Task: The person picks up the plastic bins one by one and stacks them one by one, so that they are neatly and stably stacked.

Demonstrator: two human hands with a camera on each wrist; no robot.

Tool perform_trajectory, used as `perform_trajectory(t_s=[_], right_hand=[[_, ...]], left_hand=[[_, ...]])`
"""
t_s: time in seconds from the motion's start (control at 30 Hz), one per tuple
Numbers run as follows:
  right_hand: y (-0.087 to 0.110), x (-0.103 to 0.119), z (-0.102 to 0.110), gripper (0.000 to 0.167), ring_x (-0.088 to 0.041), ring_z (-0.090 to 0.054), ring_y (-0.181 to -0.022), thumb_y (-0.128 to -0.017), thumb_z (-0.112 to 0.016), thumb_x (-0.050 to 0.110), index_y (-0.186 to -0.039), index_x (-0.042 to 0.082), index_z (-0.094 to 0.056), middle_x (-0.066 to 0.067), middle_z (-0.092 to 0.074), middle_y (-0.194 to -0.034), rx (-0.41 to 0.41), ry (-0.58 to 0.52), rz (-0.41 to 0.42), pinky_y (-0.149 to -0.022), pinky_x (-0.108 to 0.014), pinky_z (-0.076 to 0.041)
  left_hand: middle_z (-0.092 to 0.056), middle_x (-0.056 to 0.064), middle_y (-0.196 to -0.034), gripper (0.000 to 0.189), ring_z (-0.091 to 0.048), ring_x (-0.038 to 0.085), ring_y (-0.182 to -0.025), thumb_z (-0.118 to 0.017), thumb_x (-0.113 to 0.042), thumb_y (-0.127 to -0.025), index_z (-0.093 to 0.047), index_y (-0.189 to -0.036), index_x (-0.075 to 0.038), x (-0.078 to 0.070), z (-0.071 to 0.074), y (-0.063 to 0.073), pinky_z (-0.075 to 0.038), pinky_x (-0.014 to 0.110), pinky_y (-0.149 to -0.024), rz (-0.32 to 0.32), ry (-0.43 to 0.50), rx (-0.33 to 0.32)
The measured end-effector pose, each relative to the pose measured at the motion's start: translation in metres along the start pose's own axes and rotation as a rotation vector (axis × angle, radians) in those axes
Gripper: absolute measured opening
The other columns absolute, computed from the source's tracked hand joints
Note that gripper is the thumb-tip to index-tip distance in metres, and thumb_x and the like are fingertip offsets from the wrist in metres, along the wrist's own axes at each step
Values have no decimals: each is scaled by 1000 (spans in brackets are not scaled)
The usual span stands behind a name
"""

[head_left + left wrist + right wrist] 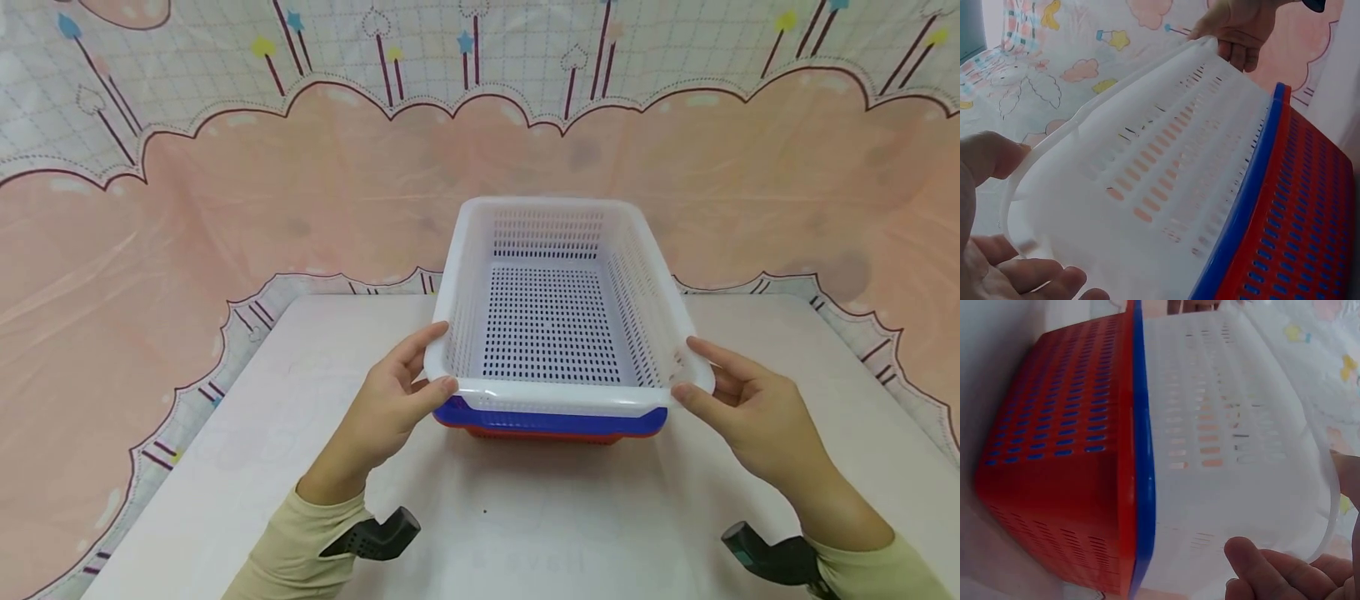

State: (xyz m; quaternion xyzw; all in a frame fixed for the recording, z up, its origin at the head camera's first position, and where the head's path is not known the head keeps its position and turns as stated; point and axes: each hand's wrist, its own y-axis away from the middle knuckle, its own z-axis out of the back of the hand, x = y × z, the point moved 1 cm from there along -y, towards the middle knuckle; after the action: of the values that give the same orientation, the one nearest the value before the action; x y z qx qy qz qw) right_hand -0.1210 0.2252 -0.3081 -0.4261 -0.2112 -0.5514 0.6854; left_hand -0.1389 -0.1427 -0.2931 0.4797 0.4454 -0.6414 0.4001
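Note:
Both hands hold a white plastic basket (555, 398) with slotted walls and floor by its near corners. My left hand (393, 400) grips the left corner, thumb on top of the rim and fingers beneath, and my right hand (750, 408) pinches the right corner the same way. Under it sits a blue basket (551, 419), nested in a red basket (543, 435) that stands on the table. In the left wrist view the lower part of the white basket (1141, 169) is inside the blue rim (1241, 200), its upper walls rising well above it.
The white table (225, 433) spreads around the stack. Behind and beside it hangs a pink and white patterned cloth (337, 192). A black wrist camera (386, 533) is strapped at the left sleeve, another black camera (772, 558) at the right.

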Motion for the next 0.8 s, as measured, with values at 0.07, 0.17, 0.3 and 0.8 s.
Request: perform_trajectory(t_s=[0.07,0.17,0.3,0.8], right_hand=[[0,-2,-2,63,-8,-70,-92,-91,-76,13,-145,-4,-48,-30,-66,-116,8,0,-5,-67,-10,-51],[-1,-4,-6,64,-32,-70,-99,-92,-75,16,-145,-4,-48,-31,-64,-120,19,15,-17,-68,-10,-50],[-2,-6,-9,64,-33,-70,-94,-92,-75,21,-145,-4,-49,-31,-64,-120,35,27,-33,-65,-14,-52],[-5,-17,-17,62,-43,-63,-111,-95,-71,31,-145,-1,-50,-32,-57,-131,99,41,-90,-79,-36,-58]], left_hand=[[-44,26,-147,67,-53,40,-124,-60,5,-94,-29,-153,5,3,1,-1,-50,30,-96,6,-4,7],[-43,25,-149,68,-52,40,-126,-61,4,-94,-29,-154,4,8,2,-3,-49,33,-97,42,-17,13],[-42,23,-150,68,-51,39,-128,-62,2,-93,-30,-154,3,14,4,-6,-47,40,-100,81,-51,11],[-46,22,-148,66,-58,40,-122,-66,-8,-95,-35,-153,1,25,9,-10,-47,45,-101,153,-164,-9]])
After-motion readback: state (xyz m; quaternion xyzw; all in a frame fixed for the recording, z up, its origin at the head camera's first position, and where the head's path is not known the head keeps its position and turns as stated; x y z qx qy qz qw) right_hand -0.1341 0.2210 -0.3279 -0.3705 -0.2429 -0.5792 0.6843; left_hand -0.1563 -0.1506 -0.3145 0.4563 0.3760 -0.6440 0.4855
